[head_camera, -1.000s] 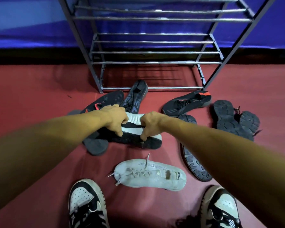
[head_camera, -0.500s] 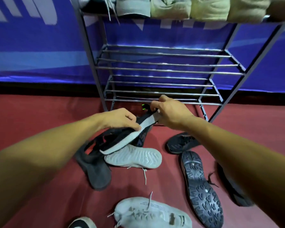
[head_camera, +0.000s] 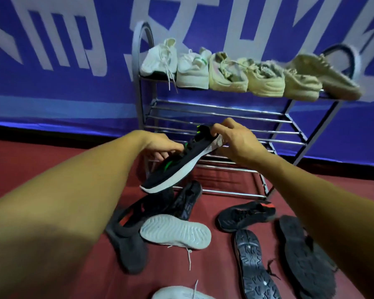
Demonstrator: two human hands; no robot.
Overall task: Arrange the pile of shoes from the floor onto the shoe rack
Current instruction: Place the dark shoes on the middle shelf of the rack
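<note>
A black sneaker with a white sole and green accents (head_camera: 177, 167) hangs tilted in front of the shoe rack (head_camera: 216, 126), gripped by the left hand (head_camera: 162, 145) at its middle and the right hand (head_camera: 235, 139) at its heel, above scattered dark shoes (head_camera: 246, 214) on the red floor (head_camera: 220, 266).

Top shelf (head_camera: 311, 98): filled edge to edge by a row of pale sneakers (head_camera: 229, 74) | middle bars (head_camera: 214, 120): bare, open from the front | lower bars: partly screened by both hands and the held black shoe (head_camera: 181, 167) | red floor (head_camera: 52, 156) left: open | floor near the rack: strewn with dark shoes (head_camera: 246, 215) and upturned soles (head_camera: 175, 231).
</note>
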